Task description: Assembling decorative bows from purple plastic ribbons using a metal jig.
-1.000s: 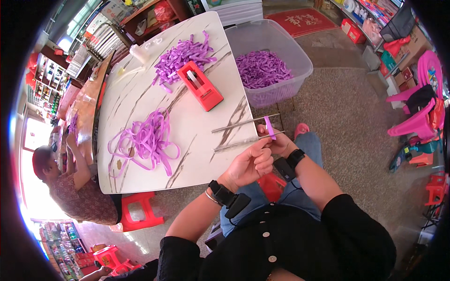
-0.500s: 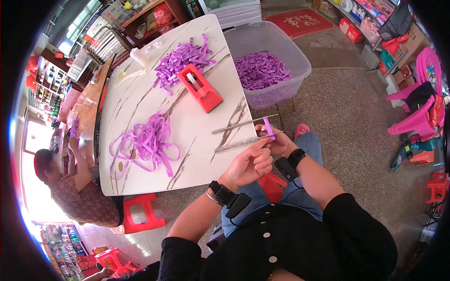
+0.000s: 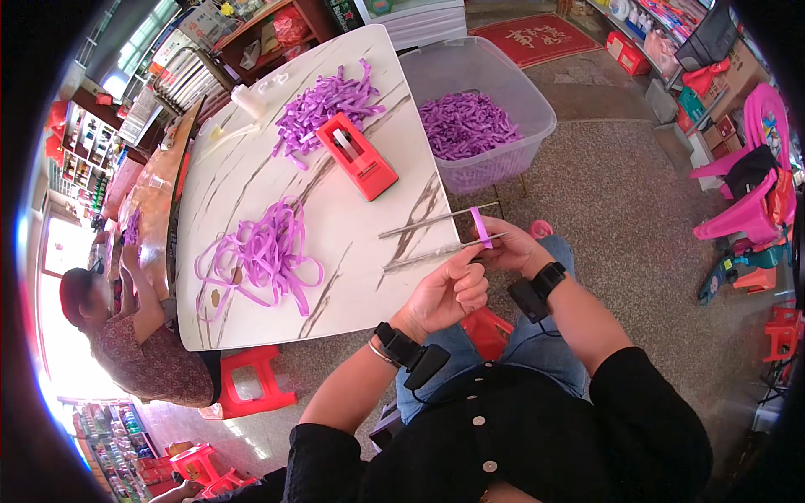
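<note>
Both hands meet at frame centre, the left hand (image 3: 444,293) with fingers curled, fingertip by the metal frame (image 3: 436,236). The right hand (image 3: 511,247) pinches a purple strip (image 3: 480,226) standing near upright; the frame's rods run leftward.

From my remote feed – small shop doubling as handwork spot. Stocked goods shelves (image 3: 88,159) at left, more packed shelves (image 3: 662,21) top right, stacked red plastic stools (image 3: 201,469), pink plastic chairs (image 3: 746,193), pebbled floor (image 3: 620,210) – marble-top table (image 3: 352,251) heaped with purple ribbon strips (image 3: 260,251).
</note>
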